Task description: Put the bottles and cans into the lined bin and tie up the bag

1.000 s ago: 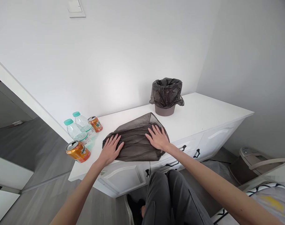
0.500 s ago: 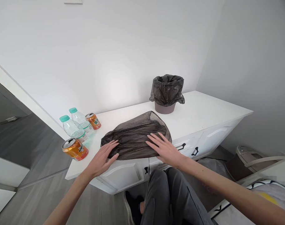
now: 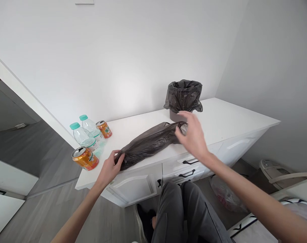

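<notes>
A dark, see-through garbage bag [image 3: 150, 143] lies gathered into a long narrow strip along the front of the white cabinet top. My left hand [image 3: 111, 168] pinches its left end between thumb and fingers. Over the bag's right end, my right hand [image 3: 193, 136] is raised a little, thumb and fingers apart in a curve, slightly blurred. Whether its fingertips brush the plastic I cannot tell. Just behind that hand stands a small trash bin [image 3: 175, 116], lined with another dark bag [image 3: 185, 96] folded over its rim.
Left on the cabinet top [image 3: 234, 116] stand two clear bottles with teal caps, a front bottle [image 3: 82, 136] and a rear bottle [image 3: 90, 126]. Two orange soda cans flank them, a near can [image 3: 85, 158] and a far can [image 3: 104, 129]. Drawer handles [image 3: 187, 173] jut out below the front edge.
The bag was spread flatter and is now folded into a narrower strip. My left hand has closed on its left end. My right hand has lifted off and moved up and right.
</notes>
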Tool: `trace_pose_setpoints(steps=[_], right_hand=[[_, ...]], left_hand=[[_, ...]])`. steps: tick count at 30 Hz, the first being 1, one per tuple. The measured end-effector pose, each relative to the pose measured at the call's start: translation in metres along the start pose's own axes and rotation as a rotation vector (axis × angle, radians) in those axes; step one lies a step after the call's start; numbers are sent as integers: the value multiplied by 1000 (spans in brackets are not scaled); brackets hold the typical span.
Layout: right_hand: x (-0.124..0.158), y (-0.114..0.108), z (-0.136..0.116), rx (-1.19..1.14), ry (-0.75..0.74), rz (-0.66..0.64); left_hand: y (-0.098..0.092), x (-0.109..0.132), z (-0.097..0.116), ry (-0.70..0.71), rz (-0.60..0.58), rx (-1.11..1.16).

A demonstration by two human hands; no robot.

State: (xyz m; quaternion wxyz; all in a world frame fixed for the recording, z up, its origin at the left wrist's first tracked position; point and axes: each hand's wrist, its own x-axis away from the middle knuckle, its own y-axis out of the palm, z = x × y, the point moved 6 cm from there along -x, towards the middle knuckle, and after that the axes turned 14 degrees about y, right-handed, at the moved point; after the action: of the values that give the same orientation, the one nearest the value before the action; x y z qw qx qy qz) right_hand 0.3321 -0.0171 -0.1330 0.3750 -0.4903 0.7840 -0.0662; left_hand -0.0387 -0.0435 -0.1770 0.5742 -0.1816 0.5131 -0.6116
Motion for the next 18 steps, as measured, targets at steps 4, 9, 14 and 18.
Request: trace_pose_setpoints(steps=[4, 9, 14, 18], right_hand=[[49, 58, -49, 165, -382, -188], [58, 129, -47, 303, -527, -303], [6, 170, -23, 335, -511, -328], [-17, 191, -22, 311, -507, -360]], left_hand=[[-15, -1, 47, 289, 316, -255], [23, -1, 70, 669, 4, -468], [50, 0, 21, 486, -157, -522], [57, 7, -6, 387, -158, -471]])
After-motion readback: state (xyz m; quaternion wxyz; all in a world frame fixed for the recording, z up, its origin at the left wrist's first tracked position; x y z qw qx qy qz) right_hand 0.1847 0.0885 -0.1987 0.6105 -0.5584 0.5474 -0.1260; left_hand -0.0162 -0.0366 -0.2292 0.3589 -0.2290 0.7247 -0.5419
